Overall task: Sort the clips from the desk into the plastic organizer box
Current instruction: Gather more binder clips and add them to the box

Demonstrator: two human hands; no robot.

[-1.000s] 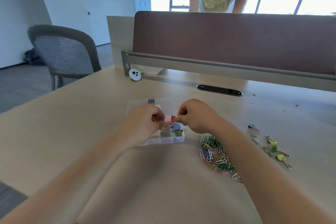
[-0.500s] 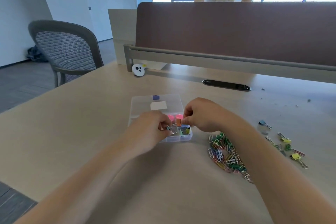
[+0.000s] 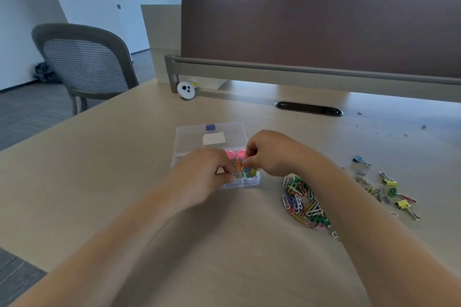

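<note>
A clear plastic organizer box (image 3: 199, 136) lies open mid-desk, its lid folded back. Pink round pieces (image 3: 230, 154) and coloured clips sit in its near compartments. Both my hands are over the box's front right part. My right hand (image 3: 270, 154) pinches a small orange binder clip (image 3: 239, 165) above a compartment. My left hand (image 3: 203, 174) has its fingers curled right beside that clip, touching its metal handles. A heap of coloured paper clips (image 3: 303, 200) lies right of the box. Several binder clips (image 3: 388, 179) are scattered farther right.
A brown divider panel (image 3: 319, 32) with a grey rail crosses the back of the desk; a person stands behind it. A small white round gadget (image 3: 186, 90) sits by the rail's left end, a cable slot (image 3: 308, 108) to its right. A grey mesh chair (image 3: 84, 65) stands left.
The camera has tilted down a little. Both hands stayed over the box's front right part and lowered slightly, still working the orange clip between them.
</note>
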